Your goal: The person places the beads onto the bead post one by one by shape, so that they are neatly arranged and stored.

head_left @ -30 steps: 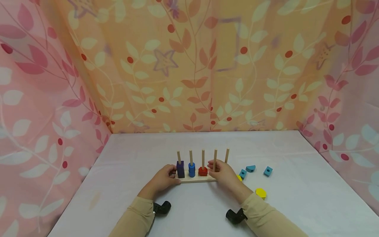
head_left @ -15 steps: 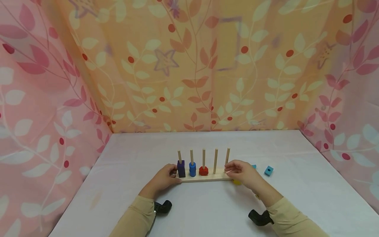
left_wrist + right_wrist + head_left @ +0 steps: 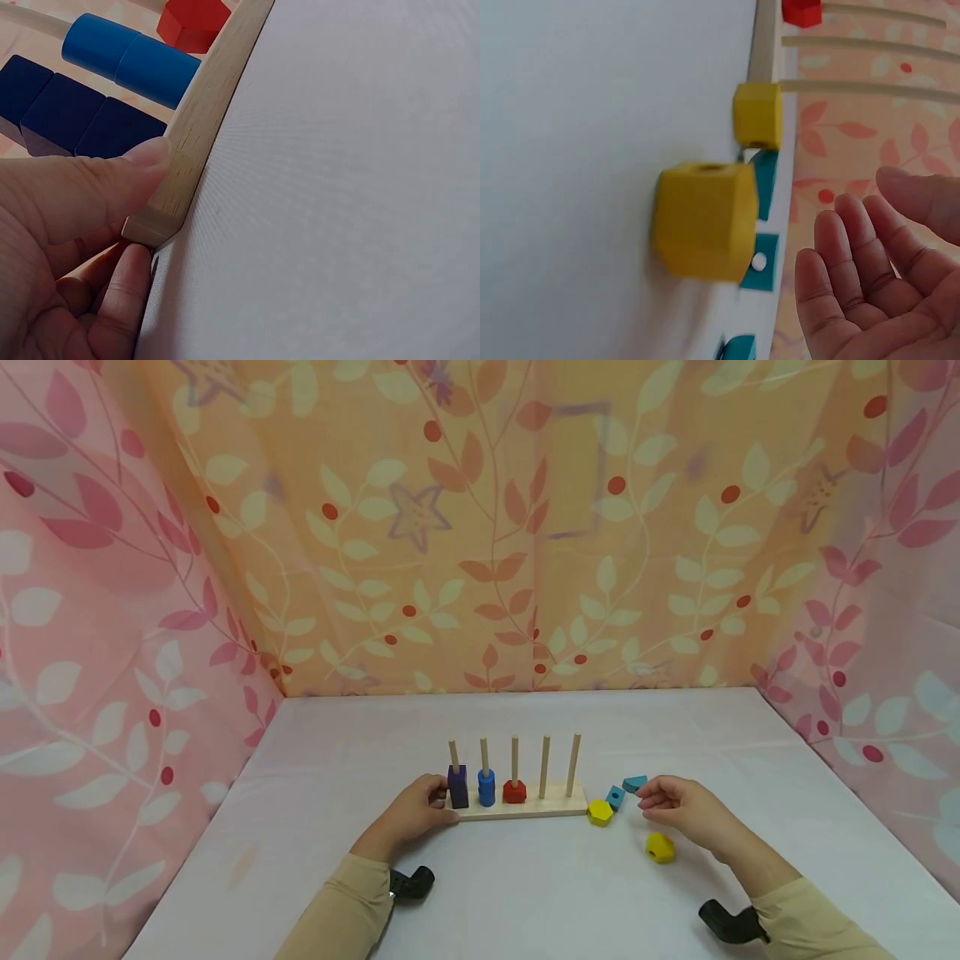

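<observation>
Our left hand (image 3: pixel 417 811) pinched the peg board (image 3: pixel 525 808) to steady it; beside it, our right hand (image 3: pixel 678 808) hovered loosely open near teal blocks (image 3: pixel 634 784).

No readable text, labels, brands, numbers or signs anywhere, neither on the blocks, the wooden base nor the patterned fabric backdrop

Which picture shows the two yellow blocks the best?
The right wrist view: both yellow blocks fill it, one's hole visible. The head view shows them small beside the peg board. The left wrist view shows neither.
</observation>
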The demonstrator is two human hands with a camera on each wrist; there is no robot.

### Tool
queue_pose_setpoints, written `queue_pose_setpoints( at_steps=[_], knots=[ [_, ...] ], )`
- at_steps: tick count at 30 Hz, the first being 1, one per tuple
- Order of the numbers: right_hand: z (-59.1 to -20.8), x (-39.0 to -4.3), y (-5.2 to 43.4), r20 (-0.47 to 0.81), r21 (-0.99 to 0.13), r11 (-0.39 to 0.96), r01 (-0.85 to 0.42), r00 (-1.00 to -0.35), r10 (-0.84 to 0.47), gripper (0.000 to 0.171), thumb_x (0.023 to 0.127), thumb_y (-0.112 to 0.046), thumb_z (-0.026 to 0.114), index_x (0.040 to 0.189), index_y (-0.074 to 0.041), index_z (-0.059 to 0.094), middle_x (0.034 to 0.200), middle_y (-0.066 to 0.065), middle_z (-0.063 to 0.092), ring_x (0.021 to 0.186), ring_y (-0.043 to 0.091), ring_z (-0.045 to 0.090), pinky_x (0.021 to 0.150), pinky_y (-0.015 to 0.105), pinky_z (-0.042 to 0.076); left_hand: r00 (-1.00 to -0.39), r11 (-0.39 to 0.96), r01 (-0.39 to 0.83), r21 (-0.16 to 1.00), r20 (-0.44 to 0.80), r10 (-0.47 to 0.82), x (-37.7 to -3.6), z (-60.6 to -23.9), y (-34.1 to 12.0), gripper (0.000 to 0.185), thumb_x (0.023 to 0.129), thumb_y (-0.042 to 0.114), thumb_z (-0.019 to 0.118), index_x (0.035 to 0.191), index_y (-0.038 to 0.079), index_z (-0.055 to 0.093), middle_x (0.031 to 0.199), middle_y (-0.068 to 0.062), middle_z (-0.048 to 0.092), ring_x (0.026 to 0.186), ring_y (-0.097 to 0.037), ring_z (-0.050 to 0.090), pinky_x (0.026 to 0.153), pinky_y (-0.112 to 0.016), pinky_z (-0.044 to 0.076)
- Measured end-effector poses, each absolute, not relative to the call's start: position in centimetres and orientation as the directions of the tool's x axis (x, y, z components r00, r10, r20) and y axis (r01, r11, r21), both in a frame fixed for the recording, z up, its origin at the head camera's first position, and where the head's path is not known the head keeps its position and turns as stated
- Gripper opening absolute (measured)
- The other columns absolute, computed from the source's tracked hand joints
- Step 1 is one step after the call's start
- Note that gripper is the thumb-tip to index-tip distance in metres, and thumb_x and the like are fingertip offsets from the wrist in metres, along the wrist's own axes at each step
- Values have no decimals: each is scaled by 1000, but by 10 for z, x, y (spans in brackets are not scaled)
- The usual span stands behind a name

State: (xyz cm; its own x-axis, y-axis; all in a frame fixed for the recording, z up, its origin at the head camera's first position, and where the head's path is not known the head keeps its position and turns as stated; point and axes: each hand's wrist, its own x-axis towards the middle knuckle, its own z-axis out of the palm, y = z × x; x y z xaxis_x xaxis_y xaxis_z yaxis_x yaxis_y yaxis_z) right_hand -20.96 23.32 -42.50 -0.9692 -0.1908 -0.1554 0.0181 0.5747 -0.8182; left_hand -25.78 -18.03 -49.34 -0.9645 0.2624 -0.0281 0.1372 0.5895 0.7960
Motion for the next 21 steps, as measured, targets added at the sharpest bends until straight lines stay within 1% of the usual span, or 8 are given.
queue_pose_setpoints(
  at_steps=[3,6,11,17,21],
  knots=[
    [-429,-206,242,-188,-788,613,48,-968,-166,28,85,-13,64,108,1,57,95,8,62,86,18,56,75,27,51,-965,587,137,798,-27,262,-258,-493,-180,51,72,18,78,114,2,53,114,-10,53,106,-22,52,92,-38,44],
    [-434,-203,249,-243,-757,645,105,-961,-129,30,83,-18,66,107,-1,59,91,4,61,83,17,54,74,29,50,-965,583,136,801,-27,262,-258,-493,-180,51,72,17,78,114,2,54,114,-10,53,107,-23,52,92,-37,45],
    [-441,-199,256,-307,-731,663,161,-945,-110,35,79,-24,71,104,-2,60,86,3,59,79,18,52,69,29,49,-964,570,137,810,-24,266,-258,-493,-179,52,72,16,77,115,0,53,115,-12,53,108,-24,52,92,-38,44],
    [-448,-194,254,-344,-704,690,169,-931,-122,29,73,-21,75,92,-5,61,78,4,55,69,18,48,56,27,43,-964,577,136,805,-27,265,-257,-493,-180,51,72,17,78,114,1,54,114,-12,53,107,-24,52,93,-39,44],
    [-449,-194,252,-330,-685,712,151,-937,-119,26,73,-20,76,87,-5,60,76,4,54,68,18,46,55,27,41,-964,582,140,801,-25,266,-257,-494,-181,51,72,17,78,115,1,53,115,-12,52,107,-24,52,92,-39,44]
  ],
)
